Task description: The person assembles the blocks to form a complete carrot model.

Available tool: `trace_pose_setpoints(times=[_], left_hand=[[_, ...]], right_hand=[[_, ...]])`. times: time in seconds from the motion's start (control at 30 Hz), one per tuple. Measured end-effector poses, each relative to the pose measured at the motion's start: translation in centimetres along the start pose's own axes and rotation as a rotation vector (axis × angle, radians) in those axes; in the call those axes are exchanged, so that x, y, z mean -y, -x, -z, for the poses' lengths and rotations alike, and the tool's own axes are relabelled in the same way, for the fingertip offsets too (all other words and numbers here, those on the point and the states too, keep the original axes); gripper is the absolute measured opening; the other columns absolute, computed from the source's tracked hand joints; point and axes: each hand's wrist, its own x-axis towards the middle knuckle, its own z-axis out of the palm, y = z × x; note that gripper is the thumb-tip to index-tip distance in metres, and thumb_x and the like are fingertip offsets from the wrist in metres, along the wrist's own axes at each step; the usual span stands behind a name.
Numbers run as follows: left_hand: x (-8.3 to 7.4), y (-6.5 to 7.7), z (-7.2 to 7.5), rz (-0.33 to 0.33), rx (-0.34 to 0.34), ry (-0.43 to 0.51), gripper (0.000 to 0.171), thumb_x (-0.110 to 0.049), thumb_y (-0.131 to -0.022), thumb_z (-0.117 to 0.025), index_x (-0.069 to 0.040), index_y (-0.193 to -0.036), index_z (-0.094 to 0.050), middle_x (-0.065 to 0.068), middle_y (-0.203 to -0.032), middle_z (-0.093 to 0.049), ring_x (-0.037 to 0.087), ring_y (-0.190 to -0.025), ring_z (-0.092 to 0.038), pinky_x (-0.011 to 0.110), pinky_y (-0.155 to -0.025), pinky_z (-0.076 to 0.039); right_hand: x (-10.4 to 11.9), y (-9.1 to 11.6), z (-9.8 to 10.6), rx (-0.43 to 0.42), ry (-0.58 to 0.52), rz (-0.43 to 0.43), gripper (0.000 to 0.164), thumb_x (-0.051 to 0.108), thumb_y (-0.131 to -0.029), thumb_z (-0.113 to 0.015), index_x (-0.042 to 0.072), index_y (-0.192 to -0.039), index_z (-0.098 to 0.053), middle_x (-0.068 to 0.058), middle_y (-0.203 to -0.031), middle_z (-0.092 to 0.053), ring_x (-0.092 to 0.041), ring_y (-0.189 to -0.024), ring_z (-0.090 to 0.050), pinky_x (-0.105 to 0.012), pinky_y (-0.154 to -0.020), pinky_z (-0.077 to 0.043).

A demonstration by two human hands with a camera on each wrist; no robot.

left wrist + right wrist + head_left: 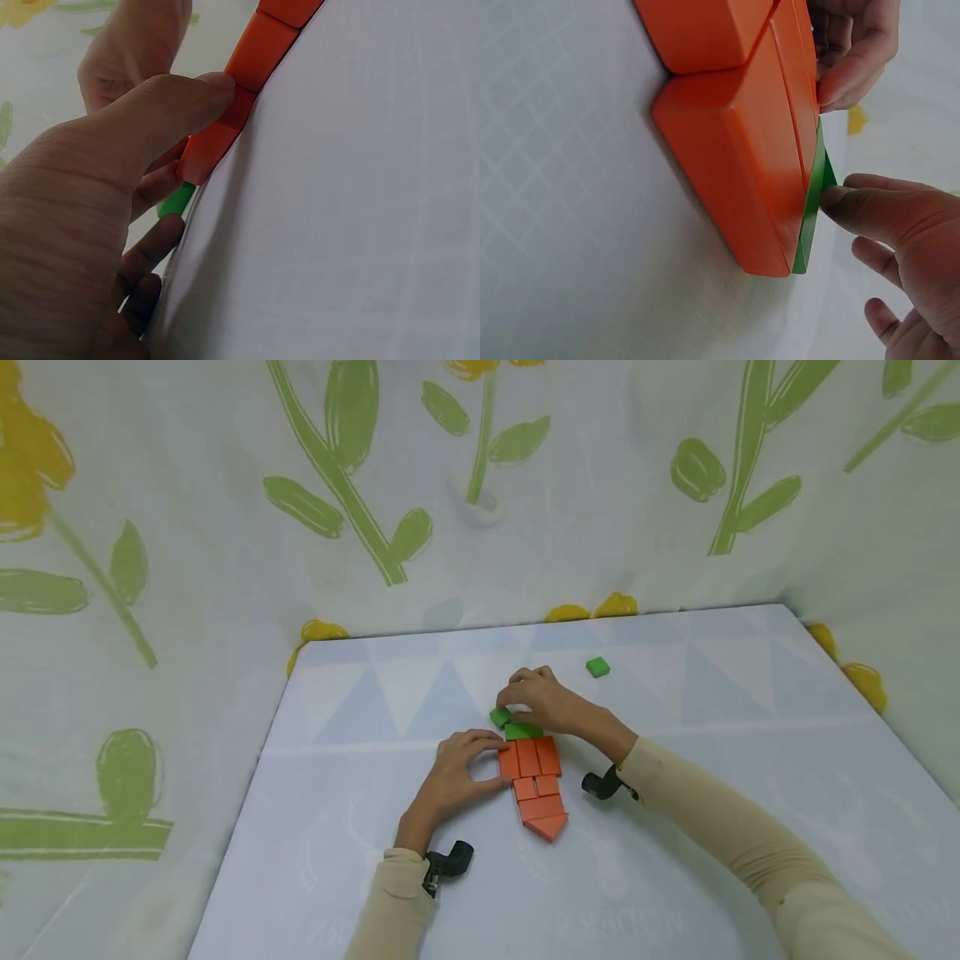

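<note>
Several orange blocks [538, 756] lie together on the table, narrowing to a pointed piece [547, 825] nearest me. A flat green block [523, 731] lies along their far edge. My left hand [457, 777] is at the left side of the group, thumb and index finger at the two ends of the leftmost orange block [217, 139]. Beyond, my right hand [543, 700] pinches a small green block [500, 717] at the left end of the flat one. In the right wrist view, the right thumb [840, 201] is against green, and the fingers partly hide the pieces.
Another small green block [597, 667] lies apart, farther back to the right. The white table [337, 827] has pale blue triangles at its far end. A flower-printed cloth [562, 510] hangs behind it. Each wrist wears a black camera [450, 860].
</note>
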Motion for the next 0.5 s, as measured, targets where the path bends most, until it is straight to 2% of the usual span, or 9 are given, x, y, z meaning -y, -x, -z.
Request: trace_pose_setpoints(times=[0.23,0.37,0.5], left_hand=[[0.1,0.1,-0.3,-0.010,-0.010,-0.001,0.049,-0.045,-0.085,-0.078,-0.026,-0.128,-0.067,-0.010,-0.135,-0.056,0.014,-0.122,-0.047,0.046,-0.104,-0.032],[0.0,0.0,-0.2,-0.024,-0.017,-0.013,0.048,-0.044,-0.085,-0.078,-0.025,-0.128,-0.067,-0.008,-0.134,-0.057,0.014,-0.121,-0.048,0.046,-0.103,-0.033],[-0.1,0.1,0.0,-0.019,-0.024,-0.019,0.048,-0.042,-0.084,-0.079,-0.025,-0.128,-0.067,-0.007,-0.133,-0.057,0.015,-0.121,-0.049,0.047,-0.104,-0.033]], right_hand=[[0.0,0.4,-0.2,0.016,-0.011,0.010,0.029,0.009,-0.092,-0.073,0.018,-0.119,-0.074,0.004,-0.122,-0.069,-0.021,-0.122,-0.050,-0.049,-0.095,-0.033],[-0.5,0.9,0.3,-0.001,-0.030,-0.047,0.027,0.009,-0.094,-0.069,0.017,-0.119,-0.073,0.003,-0.125,-0.067,-0.023,-0.125,-0.049,-0.050,-0.096,-0.033],[-1.9,2.0,1.3,-0.087,0.001,-0.141,0.026,0.009,-0.092,-0.071,0.012,-0.118,-0.072,-0.003,-0.125,-0.067,-0.028,-0.124,-0.049,-0.055,-0.097,-0.033]])
